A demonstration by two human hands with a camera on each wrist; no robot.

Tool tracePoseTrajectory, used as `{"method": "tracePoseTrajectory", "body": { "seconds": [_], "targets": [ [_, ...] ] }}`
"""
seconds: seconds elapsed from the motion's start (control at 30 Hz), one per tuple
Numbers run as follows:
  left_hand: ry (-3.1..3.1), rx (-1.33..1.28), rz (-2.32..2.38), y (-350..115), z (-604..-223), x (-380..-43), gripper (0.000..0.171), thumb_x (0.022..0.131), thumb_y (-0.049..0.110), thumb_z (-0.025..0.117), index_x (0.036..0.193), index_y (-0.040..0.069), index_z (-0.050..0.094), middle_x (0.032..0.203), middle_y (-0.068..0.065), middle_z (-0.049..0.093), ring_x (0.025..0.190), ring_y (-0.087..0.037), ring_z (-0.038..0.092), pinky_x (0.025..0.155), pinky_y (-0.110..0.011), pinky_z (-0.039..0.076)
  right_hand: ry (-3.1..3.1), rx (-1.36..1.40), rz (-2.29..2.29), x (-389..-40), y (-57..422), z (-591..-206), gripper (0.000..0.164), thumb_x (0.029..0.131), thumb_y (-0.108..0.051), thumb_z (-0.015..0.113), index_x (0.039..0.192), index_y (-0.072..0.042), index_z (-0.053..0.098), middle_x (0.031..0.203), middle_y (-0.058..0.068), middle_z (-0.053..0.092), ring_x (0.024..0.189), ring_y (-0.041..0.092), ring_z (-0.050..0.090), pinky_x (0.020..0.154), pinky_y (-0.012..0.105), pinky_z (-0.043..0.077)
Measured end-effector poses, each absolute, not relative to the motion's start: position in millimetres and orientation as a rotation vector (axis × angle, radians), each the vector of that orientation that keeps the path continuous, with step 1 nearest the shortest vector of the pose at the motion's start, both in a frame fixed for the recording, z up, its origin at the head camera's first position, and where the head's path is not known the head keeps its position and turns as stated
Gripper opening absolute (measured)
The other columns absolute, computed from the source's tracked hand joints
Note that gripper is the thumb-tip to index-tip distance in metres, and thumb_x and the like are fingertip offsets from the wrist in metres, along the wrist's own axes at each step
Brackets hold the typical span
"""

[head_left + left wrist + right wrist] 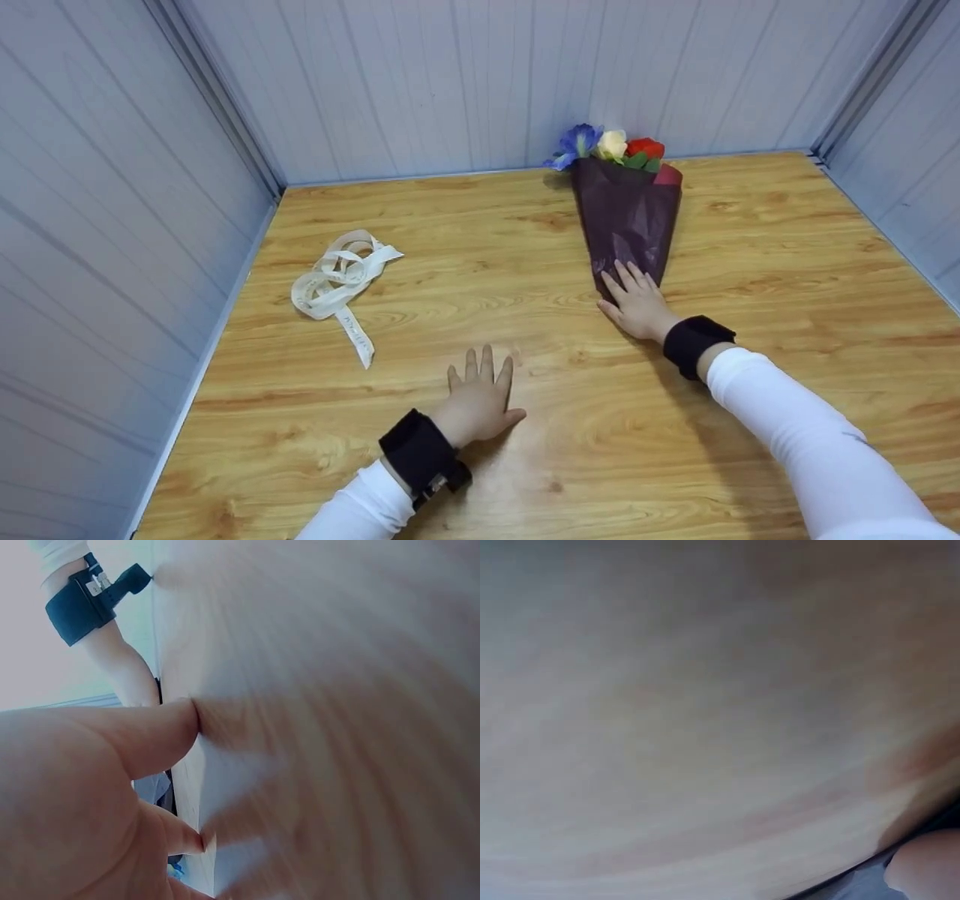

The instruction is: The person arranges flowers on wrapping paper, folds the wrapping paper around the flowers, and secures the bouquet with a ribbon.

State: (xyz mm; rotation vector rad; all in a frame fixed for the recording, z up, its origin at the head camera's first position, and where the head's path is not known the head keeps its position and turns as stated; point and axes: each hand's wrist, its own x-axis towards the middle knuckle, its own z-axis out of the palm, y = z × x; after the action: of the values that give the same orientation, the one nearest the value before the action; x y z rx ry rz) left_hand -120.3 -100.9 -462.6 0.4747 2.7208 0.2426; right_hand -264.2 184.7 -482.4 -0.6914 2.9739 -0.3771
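Note:
A bouquet [628, 214] in dark purple wrapping paper lies toward the back right of the table, its blue, white and red flowers [613, 145] pointing at the back wall. My right hand [637, 306] rests on the narrow lower end of the wrapping with straight fingers spread over it. In the right wrist view only a fingertip [928, 862] shows, beside a dark edge of the paper. My left hand [478, 401] lies spread on the bare wood near the front middle, holding nothing. Its fingertips touch the tabletop in the left wrist view.
A loosely coiled white ribbon [324, 304] lies on the left part of the wooden table [480, 300], one tail pointing to the front. Pale panel walls [420, 90] stand along the back and both sides. Each wrist wears a black band [420, 452].

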Motion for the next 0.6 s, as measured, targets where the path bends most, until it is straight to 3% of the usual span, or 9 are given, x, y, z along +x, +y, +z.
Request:
{"method": "tracePoseTrajectory", "body": {
  "seconds": [0.4, 0.6],
  "targets": [
    [2.713, 0.474, 0.264, -100.6, -459.2, -120.6, 0.078, 0.099, 0.049, 0.053, 0.158, 0.007, 0.023, 0.16, -0.029, 0.01, 0.146, -0.048, 0.007, 0.11, -0.068, 0.015, 2.908, -0.644, -0.386, -274.8, 191.4, -472.7, 0.061, 0.108, -0.032, 0.04, 0.153, 0.006, 0.026, 0.158, 0.032, 0.012, 0.146, 0.048, 0.004, 0.114, 0.063, 0.002],
    [2.717, 0.482, 0.269, -100.8, -465.8, -122.1, 0.078, 0.1, 0.049, 0.052, 0.158, 0.007, 0.021, 0.16, -0.03, 0.009, 0.146, -0.049, 0.006, 0.109, -0.069, 0.014, 2.91, -0.667, -0.552, -271.5, 196.7, -467.7, 0.058, 0.108, -0.031, 0.039, 0.15, 0.009, 0.031, 0.157, 0.032, 0.017, 0.145, 0.048, 0.009, 0.114, 0.062, 0.001]
  ]
}}
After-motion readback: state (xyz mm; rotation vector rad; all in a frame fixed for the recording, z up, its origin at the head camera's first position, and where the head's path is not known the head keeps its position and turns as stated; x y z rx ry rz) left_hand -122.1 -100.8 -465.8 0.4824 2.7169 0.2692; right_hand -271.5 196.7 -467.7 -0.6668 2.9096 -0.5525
